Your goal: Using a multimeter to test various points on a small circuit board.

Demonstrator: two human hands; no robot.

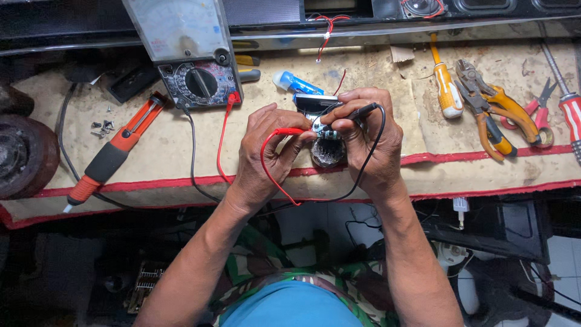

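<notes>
Both hands meet at the middle of the bench (pixel 363 175), over its worn tan cover with red edging. Left hand (pixel 269 151) curled, fingers pressed together, pinching the red probe (pixel 290 131); its red lead loops down past the wrist and runs up to the meter (pixel 190 51). Right hand (pixel 369 136) likewise closed, thumb and fingers pinching the black probe (pixel 363 111), black lead arcing round the back of the hand and down across the bench edge. Both probe tips touch a small circuit board (pixel 324 124) held between the fingertips, just above a dark round part (pixel 327 154); what that part is cannot be told, mostly hidden by the fingers. A blue cylinder (pixel 296 83) lies just behind the board. Meter stands at the bench's rear left, dial knob facing up. Soldering iron (pixel 115 151), orange and black, lies slanted at left, a few loose screws (pixel 103 127) near it. Well apart at right: yellow screwdriver (pixel 446 85), orange-handled pliers (pixel 493 109), red scissors (pixel 541 115).
</notes>
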